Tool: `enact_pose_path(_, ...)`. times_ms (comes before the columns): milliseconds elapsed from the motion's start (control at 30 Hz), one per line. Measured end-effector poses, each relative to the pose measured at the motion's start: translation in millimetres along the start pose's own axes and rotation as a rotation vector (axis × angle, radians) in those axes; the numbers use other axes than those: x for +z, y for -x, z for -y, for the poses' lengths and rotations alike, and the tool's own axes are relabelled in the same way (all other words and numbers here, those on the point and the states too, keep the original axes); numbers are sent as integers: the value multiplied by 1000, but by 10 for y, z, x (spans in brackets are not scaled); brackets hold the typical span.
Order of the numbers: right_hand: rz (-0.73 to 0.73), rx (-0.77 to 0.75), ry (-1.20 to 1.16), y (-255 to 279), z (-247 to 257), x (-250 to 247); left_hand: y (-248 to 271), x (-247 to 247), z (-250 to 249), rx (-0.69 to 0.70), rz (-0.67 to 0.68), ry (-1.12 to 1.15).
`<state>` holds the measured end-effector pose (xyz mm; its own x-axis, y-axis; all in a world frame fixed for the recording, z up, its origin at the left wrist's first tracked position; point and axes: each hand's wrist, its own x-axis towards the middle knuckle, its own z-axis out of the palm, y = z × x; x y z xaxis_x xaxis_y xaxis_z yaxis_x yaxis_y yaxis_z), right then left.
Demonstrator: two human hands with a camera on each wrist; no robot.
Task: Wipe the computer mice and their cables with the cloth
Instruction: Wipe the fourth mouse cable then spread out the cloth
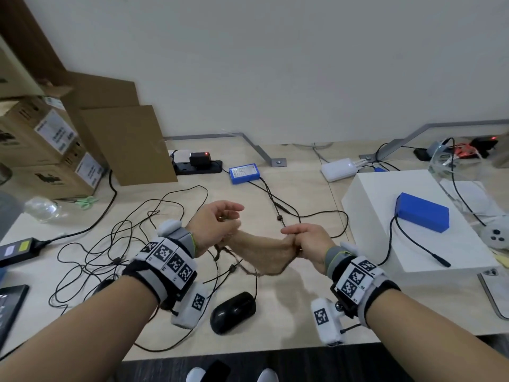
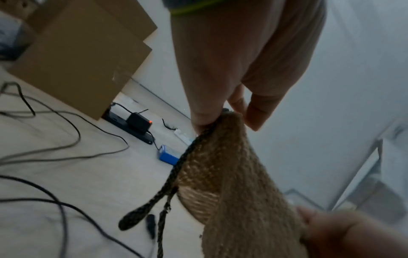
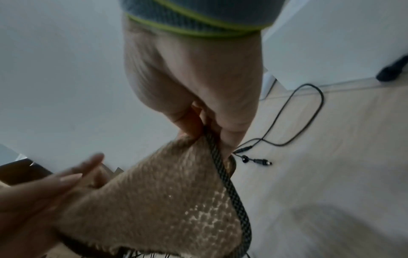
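A tan woven cloth (image 1: 264, 252) hangs stretched between my two hands above the desk. My left hand (image 1: 228, 230) pinches its left corner, with the other fingers spread. My right hand (image 1: 296, 241) grips the right corner in a fist. A dark braided cable (image 2: 176, 174) runs along the cloth's edge and is pinched together with the cloth (image 2: 220, 183) by the left hand (image 2: 212, 118). The same cable (image 3: 229, 188) enters the right hand (image 3: 207, 132) along the cloth (image 3: 165, 200). A black mouse (image 1: 232, 311) lies on the desk below the cloth. A second dark mouse (image 1: 103, 285) is half hidden by my left wrist.
Thin black cables (image 1: 124, 238) lie tangled on the left of the desk. A white box (image 1: 385, 244) carrying a blue block (image 1: 422, 215) stands right. A blue device (image 1: 244, 173), a power strip (image 1: 198, 165) and cardboard boxes (image 1: 41, 150) line the back and left.
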<state>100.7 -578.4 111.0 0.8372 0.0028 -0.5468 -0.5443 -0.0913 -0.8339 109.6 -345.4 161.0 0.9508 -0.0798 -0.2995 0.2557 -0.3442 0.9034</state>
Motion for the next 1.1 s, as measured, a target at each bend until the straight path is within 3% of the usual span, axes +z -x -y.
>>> enact_pose_path(100, -11, -128, 185, -36, 17, -65, -19, -8, 121, -2, 102, -415)
enact_pose_path(233, -96, -361, 1020, -47, 27, -61, -77, 89, 157, 101, 176, -1046)
enact_pose_path(333, -121, -514, 1200, -12, -20, 40, -131, 165, 176, 108, 127, -1203)
enact_pose_path(400, -58, -479, 1242, 21, -35, 135, -130, 268, 198, 101, 85, -1126)
enact_pose_path(467, 9, -355, 1128, 40, -30, 208, -101, 400, 246, 101, 17, -1020)
enact_pose_path(533, 56, -201, 856, -1, -88, 262, -49, 510, 334, 107, -6, -917)
enact_pose_path(600, 110, 23, 394, 10, -191, 327, 49, 651, 422, 172, 40, -875)
enact_pose_path(667, 132, 204, -2, 60, -288, 370, 210, 800, 451, 271, 158, -731)
enact_pose_path(700, 113, 223, -66, 81, -326, 364, 288, 859, 454, 296, 251, -630)
enact_pose_path(767, 9, 190, -24, 92, -411, 290, 371, 918, 522, 267, 381, -510)
enact_pose_path(800, -49, 166, 30, 57, -473, 215, 372, 910, 572, 220, 379, -492)
enact_pose_path(867, -113, 147, 117, -32, -619, 31, 289, 864, 715, 78, 291, -432)
enact_pose_path(1033, -10, 266, 69, -126, -915, -237, 110, 668, 1137, -137, 124, -363)
enact_pose_path(1100, -120, 258, 366, -213, -981, -335, 85, 568, 1260, -157, 90, -439)
